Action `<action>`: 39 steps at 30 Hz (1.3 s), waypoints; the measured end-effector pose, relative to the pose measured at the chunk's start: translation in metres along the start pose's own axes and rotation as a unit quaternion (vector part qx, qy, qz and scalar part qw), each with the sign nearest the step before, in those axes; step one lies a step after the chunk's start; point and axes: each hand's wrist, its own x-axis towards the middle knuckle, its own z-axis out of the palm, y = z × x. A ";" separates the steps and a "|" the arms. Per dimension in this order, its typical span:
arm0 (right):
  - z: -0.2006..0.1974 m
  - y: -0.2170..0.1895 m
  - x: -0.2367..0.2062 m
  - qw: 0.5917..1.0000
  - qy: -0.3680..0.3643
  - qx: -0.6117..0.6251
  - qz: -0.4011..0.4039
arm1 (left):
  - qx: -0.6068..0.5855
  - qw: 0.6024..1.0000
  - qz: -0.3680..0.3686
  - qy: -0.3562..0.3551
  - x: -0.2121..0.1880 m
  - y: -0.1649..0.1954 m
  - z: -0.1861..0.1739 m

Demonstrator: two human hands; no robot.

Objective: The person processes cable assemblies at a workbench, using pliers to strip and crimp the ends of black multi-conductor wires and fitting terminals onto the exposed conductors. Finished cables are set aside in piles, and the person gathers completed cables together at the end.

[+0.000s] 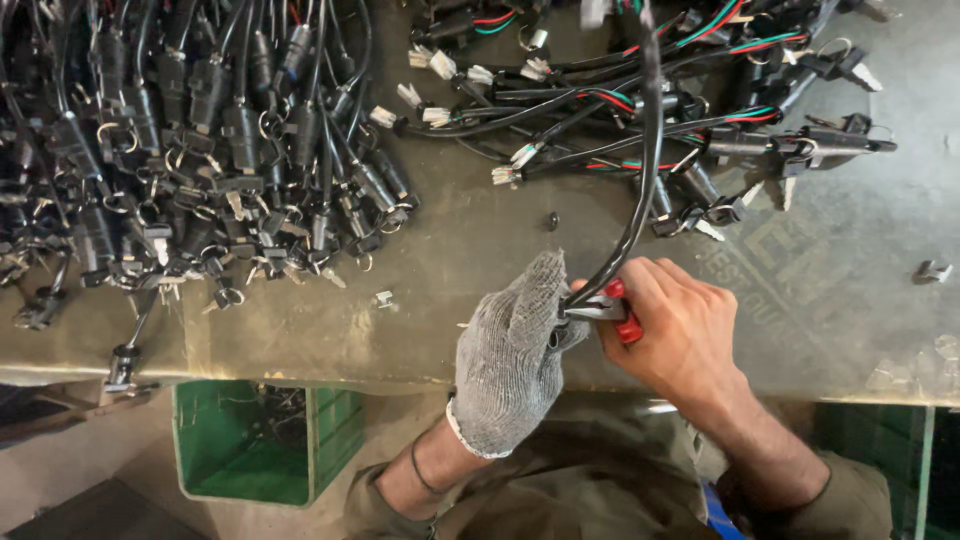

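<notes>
Green crate (262,440): stands on the floor below the tabletop's near edge, left of the person, with scrap bits inside.
Left hand (515,350): in a grey knitted glove, fingers closed around the near end of the black cable (640,190), just at the tabletop's edge.
Right hand (680,325): bare, fingers wrapped tight on the red-handled pliers (612,305), whose tip meets the cable end right beside the glove.
Black cable: rises from the two hands in a curve and runs away to the far bundle; it looks light and limp, bending under its own weight, with a smooth sheath that could slip, so I'd judge a hold close to the worked end steadies it best.
Tabletop (440,250): worn, greenish, with a small metal clip (384,298) lying loose.
Left pile of harnesses (190,150): dense black connectors and key rings, tangled.
Right bundle of harnesses (650,100): looser, with red and green wires and white plugs; likely to snag if pulled.
</notes>
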 end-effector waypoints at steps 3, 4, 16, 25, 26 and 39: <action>0.001 0.001 -0.002 1.000 -0.004 0.017 0.003 | 0.039 0.998 0.044 0.022 0.004 -0.003 0.003; 0.002 0.000 -0.002 1.000 -0.010 0.022 0.018 | 0.056 0.997 0.044 0.022 0.006 -0.004 0.003; 0.035 0.003 0.003 0.974 0.059 0.205 -0.073 | -0.281 0.949 -0.080 -0.119 0.017 0.005 -0.040; 0.025 0.008 0.017 0.975 -0.048 0.211 -0.059 | -0.172 0.977 -0.065 -0.108 0.016 -0.002 -0.040; 0.027 0.005 0.016 0.980 -0.051 0.189 -0.019 | -0.043 0.997 -0.023 -0.061 0.016 -0.004 -0.035; -0.012 0.034 0.077 0.976 0.109 -0.141 -0.122 | 0.234 0.940 -0.211 0.134 0.046 -0.040 -0.163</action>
